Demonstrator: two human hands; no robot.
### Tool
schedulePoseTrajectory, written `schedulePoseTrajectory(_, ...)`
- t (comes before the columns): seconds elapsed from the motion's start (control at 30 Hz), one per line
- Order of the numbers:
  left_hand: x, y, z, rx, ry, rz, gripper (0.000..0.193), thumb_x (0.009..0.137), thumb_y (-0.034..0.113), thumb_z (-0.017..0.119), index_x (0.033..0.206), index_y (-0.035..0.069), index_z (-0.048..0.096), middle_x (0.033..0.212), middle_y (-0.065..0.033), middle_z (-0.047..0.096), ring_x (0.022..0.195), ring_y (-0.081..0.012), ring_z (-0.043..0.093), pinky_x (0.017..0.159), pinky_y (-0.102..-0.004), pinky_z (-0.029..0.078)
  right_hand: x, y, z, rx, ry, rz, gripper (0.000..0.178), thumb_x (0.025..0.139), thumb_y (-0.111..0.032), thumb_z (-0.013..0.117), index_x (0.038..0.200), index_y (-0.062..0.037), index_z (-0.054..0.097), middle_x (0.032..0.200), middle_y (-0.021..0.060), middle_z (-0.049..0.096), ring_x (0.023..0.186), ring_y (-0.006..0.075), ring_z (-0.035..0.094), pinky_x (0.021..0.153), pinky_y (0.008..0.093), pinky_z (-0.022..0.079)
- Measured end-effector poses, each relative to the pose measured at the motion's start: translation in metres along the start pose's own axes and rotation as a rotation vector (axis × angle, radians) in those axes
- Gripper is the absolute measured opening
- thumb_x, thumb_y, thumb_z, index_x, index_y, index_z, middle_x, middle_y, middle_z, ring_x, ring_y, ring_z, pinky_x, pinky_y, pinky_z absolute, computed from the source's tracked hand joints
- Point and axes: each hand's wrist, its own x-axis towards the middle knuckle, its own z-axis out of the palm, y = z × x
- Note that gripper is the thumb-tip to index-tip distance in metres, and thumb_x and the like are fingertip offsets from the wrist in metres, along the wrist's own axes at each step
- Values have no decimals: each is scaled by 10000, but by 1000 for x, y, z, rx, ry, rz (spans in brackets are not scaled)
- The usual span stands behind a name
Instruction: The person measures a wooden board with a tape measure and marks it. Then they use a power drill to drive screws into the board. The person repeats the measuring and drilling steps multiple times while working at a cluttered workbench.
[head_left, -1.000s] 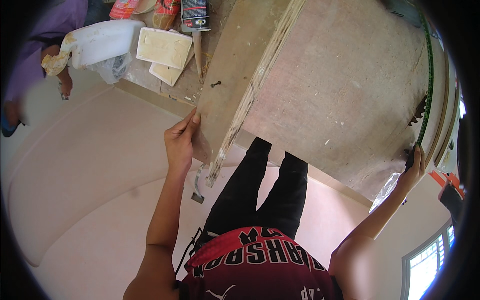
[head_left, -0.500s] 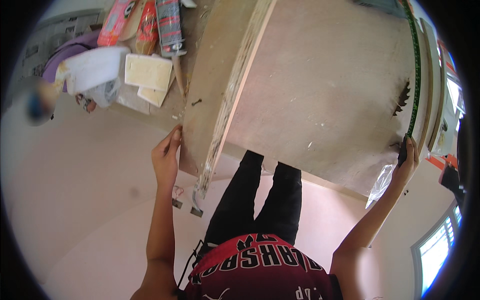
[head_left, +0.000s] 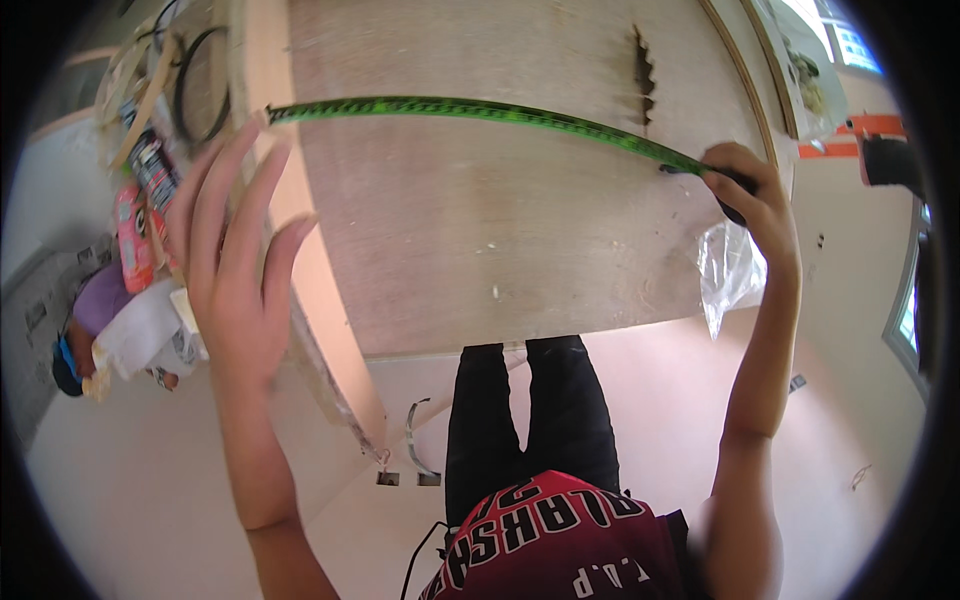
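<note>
A green tape measure blade stretches across the wide pale wooden board, bowing slightly. My right hand is closed around the dark tape measure case near the board's right side. At the blade's other end, its hook rests by the peach-coloured edge strip on the left. My left hand is raised there with fingers spread, its fingertips close to the hook. Whether a fingertip touches the hook, I cannot tell.
A clear plastic bag lies beneath my right wrist. A dark jagged mark or hole shows in the board. Left of the board are a black loop, a dark tube, a pink packet and a white container.
The tape blade has swung from running away along the right side to lying across the board. My left hand has left the board's left edge and reached the hook end; the view has shifted.
</note>
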Motion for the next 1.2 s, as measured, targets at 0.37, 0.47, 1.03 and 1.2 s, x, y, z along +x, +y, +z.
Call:
schedulePoseTrajectory(0.37,100,-34,64,-15,-659,242,190,914,88,680,1083,12,721,971,-159,698,1013,-374,627,965,-426,446,51,22,5,-217,6,-122,247,920,-216,751,1009,14,760,914,44,688,825,133,631,787,280,498)
schedulePoseTrajectory(0.47,111,-43,67,61,-698,278,153,891,91,711,1012,-3,697,933,-163,689,948,-380,618,918,-434,458,56,15,11,-292,32,-86,238,909,-223,765,1009,-8,780,964,48,719,889,156,663,868,295,512)
schedulePoseTrajectory(1.03,110,-50,70,334,-829,171,186,888,79,705,1061,49,644,842,-196,666,891,-381,656,750,-482,499,58,-32,11,-256,-11,24,181,918,-75,713,1026,54,778,960,104,726,586,126,668,557,269,539)
schedulePoseTrajectory(1.2,112,-51,67,356,-828,216,250,862,48,695,1104,62,634,854,-189,684,888,-371,671,750,-467,519,59,-35,7,-254,-39,46,182,924,-67,708,1033,61,778,977,111,722,582,119,677,545,261,546)
